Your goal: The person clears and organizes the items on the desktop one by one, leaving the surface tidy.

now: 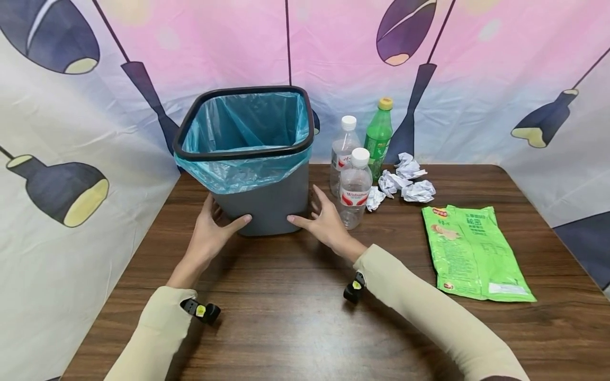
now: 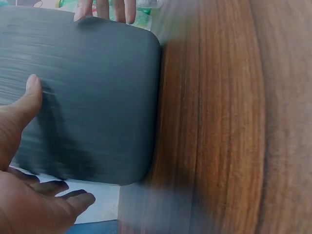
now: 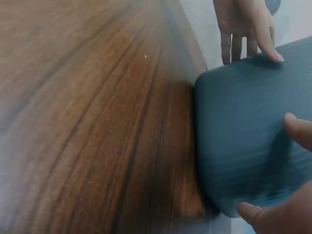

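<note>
A grey trash bin [image 1: 267, 203] with a black rim and a blue liner bag [image 1: 238, 174] stands upright at the back of the table. Low on its left side is my left hand [image 1: 209, 233], thumb toward the front face, fingers extended along the side. My right hand [image 1: 326, 219] mirrors it at the right side, fingers spread. In the left wrist view, the left fingers [image 2: 80, 200] look slightly apart from the bin wall. Whether either thumb presses the bin is hard to tell. Just right of my right hand stands a clear plastic bottle [image 1: 355, 185] with a white cap.
Behind it are another clear bottle [image 1: 346, 143] and a green bottle [image 1: 378, 135] with a yellow cap. Several crumpled paper balls [image 1: 418, 191] lie beside them. A green snack bag [image 1: 476, 254] lies flat on the wooden table [image 1: 286, 317] at right. A patterned curtain [image 1: 229, 42] hangs behind.
</note>
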Tool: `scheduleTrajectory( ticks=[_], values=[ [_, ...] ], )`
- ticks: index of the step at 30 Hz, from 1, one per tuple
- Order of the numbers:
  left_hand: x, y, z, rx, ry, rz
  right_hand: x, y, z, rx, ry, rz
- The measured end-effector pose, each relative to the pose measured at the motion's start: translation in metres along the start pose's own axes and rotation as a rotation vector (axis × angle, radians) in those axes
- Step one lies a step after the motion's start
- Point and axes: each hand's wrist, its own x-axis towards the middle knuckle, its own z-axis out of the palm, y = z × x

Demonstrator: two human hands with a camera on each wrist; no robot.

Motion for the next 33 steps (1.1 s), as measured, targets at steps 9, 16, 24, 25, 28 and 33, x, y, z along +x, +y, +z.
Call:
scheduleTrajectory(
  ticks=[9,16,24,25,28,33],
  values=[
    [0.004,-0.003,0.002,-0.029,0.017,0.021,0.008,0.003,0.001,-0.028,-0.022,-0.012],
    [0.005,-0.003,0.004,-0.069,0.024,0.009,0.008,0.002,0.001,0.001,-0.007,-0.008],
    [0.001,-0.001,0.003,-0.069,0.022,-0.005,0.003,0.0,-0.001,0.028,0.007,-0.011],
    [0.001,0.0,0.003,-0.068,0.021,-0.006,0.002,0.0,-0.001,0.029,0.007,-0.013],
    [-0.002,0.001,0.003,-0.069,0.018,-0.006,-0.001,0.0,0.0,0.018,0.009,-0.016],
    [-0.005,0.002,0.003,-0.09,-0.001,0.003,-0.008,0.0,-0.001,-0.001,0.019,-0.034]
  ],
)
